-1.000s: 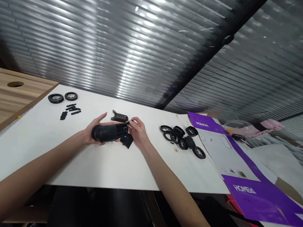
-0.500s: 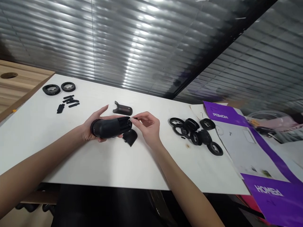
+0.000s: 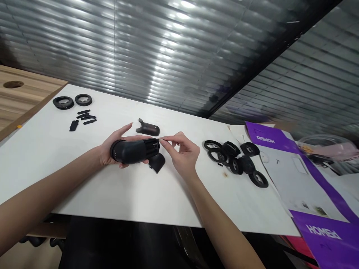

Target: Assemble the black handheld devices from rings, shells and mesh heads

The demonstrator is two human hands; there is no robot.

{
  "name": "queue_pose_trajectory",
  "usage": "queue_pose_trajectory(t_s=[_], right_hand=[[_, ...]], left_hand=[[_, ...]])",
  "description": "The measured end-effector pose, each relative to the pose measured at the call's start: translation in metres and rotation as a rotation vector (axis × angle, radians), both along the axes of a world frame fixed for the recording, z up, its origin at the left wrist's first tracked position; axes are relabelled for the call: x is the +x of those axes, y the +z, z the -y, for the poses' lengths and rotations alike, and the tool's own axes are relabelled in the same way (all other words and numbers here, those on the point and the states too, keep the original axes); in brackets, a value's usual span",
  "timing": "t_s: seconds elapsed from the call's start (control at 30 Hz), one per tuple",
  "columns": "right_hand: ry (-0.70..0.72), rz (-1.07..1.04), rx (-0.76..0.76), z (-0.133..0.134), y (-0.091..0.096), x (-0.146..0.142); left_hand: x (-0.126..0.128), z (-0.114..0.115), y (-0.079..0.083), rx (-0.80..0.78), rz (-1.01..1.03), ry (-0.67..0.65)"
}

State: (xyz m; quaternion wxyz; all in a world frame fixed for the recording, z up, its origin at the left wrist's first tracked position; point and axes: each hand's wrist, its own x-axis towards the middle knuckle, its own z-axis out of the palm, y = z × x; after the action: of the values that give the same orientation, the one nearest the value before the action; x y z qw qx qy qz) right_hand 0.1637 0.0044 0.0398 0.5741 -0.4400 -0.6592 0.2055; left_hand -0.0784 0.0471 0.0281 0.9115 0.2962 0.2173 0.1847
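Note:
A black, curved, rounded device [image 3: 130, 151] with an open, slotted end lies across my left hand [image 3: 109, 147]. The fingers pass beneath it and the thumb is raised off it. At the slotted end, my right hand [image 3: 183, 153] pinches thumb and forefinger together; what sits between the tips is too small to make out. Just behind the device, a dark curved cover [image 3: 148, 129] rests on the white table [image 3: 117, 194]. A black rounded piece [image 3: 157, 162] lies under the device's right end, partly hidden by it.
Several black rings and round parts [image 3: 235, 157] are piled on the right. On the left are black rings [image 3: 83, 99] and several small flat black pieces [image 3: 86, 116]. A purple and white printed sheet [image 3: 288, 179] covers the right edge. A slatted metallic wall [image 3: 134, 48] stands behind.
My right fingertips have shifted slightly at the device's slotted end, and the small dark bit seen there earlier shows less. The device has turned a little. The whole view has shifted slightly.

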Motion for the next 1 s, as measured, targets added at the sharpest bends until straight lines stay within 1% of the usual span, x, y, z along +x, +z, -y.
queue_pose_trajectory(t_s=[0.1,0.2,0.3,0.4,0.5,0.63,0.77,0.9,1.0], right_hand=[[0.042,0.019,0.009,0.0,0.001,0.001],[0.031,-0.003,0.021,-0.001,0.001,0.001],[0.027,-0.041,0.003,-0.002,-0.001,0.0],[0.094,-0.077,-0.064,-0.002,-0.005,0.0],[0.167,-0.153,-0.092,-0.003,-0.008,-0.001],[0.196,-0.238,-0.12,-0.007,-0.014,-0.004],[0.291,-0.276,-0.146,-0.009,-0.015,-0.007],[0.309,-0.242,-0.176,-0.009,-0.013,-0.008],[0.328,-0.225,-0.192,-0.01,-0.01,-0.008]], left_hand=[[0.0,0.0,-0.001,0.009,0.009,-0.01],[-0.001,-0.001,-0.001,0.011,0.026,-0.014],[0.0,-0.001,0.001,-0.031,0.054,-0.011],[0.0,-0.002,0.001,-0.072,0.093,-0.018],[-0.001,-0.002,-0.001,-0.092,0.131,-0.027],[-0.001,-0.003,-0.005,-0.121,0.174,-0.052],[-0.002,-0.002,-0.004,-0.145,0.14,-0.043],[-0.002,0.001,-0.001,-0.14,0.09,-0.057],[-0.002,0.002,0.0,-0.158,0.098,-0.04]])
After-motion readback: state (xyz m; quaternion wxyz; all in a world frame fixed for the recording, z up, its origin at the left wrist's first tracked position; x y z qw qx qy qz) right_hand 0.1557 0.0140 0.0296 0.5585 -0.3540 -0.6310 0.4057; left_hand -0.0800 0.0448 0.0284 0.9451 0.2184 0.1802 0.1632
